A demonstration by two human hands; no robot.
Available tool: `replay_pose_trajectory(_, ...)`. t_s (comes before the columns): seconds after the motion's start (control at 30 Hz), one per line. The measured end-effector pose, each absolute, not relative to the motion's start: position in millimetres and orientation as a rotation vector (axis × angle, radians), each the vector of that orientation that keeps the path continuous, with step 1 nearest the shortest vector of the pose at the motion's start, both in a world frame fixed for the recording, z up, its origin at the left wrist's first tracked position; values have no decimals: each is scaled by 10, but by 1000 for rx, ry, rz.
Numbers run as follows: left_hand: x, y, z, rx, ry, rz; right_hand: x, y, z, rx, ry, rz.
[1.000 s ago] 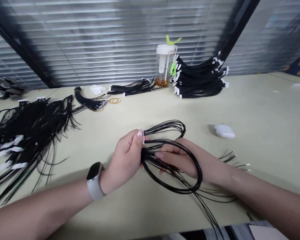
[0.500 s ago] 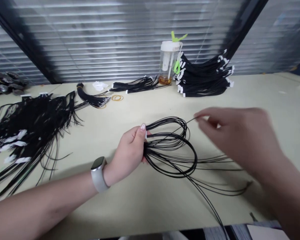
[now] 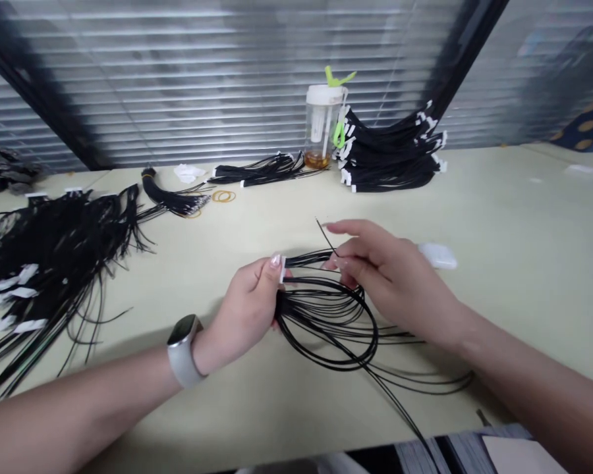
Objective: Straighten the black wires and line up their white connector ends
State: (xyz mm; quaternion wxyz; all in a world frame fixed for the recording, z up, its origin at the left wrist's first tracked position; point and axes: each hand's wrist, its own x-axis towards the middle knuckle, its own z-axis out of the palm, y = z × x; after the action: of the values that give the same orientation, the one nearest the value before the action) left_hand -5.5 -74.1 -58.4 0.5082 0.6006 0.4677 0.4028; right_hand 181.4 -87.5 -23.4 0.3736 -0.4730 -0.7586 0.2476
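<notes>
I watch the left hand clamped on the black wires, thumb pressed at their white tag. The looped bundle sits above the table, in front of the bottle and nearer the camera. Half a second ago the right hand was flung out wide of the loop, drawing a strand. Now it is back in front of the bottle, touching the top of the loop, fingertips pinching one strand whose end pokes up toward the bottle. The loop looks flatter and tighter than before. A white case peeks out behind that hand.
</notes>
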Motion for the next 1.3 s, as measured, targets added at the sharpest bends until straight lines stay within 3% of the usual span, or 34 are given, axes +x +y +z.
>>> replay_pose_trajectory(0.43,-28,-746,-509,1493,1136,930,1751,-979,-201,-1167,-2077,194)
replay_pose_trajectory(1.3,-68,-774,-517,1688,1104,876,1698,-946,-317,-1203,-2273,245)
